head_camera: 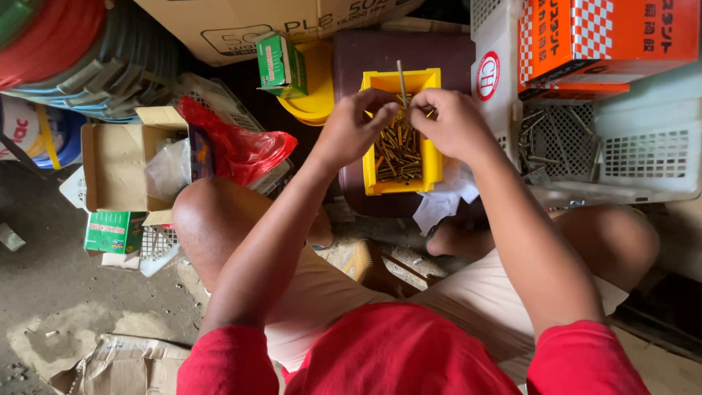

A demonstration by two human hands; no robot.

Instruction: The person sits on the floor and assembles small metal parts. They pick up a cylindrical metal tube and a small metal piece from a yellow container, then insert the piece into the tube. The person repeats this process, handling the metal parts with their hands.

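My left hand (352,126) and my right hand (447,121) meet over a yellow plastic bin (431,157) that holds several brass-coloured screws (398,155). Both hands pinch a long thin bolt (401,73) that stands upright between the fingertips, its top end rising past the bin's far rim. The bin rests on a dark maroon box (380,51). My knees frame the bin on both sides.
An open cardboard box (110,164) with a red plastic bag (241,146) sits left. Small green boxes (281,64) (113,232) lie nearby. A white crate (643,157) holding long nails stands right, orange-and-white cartons (607,36) above it. Hose coils (88,51) lie top left.
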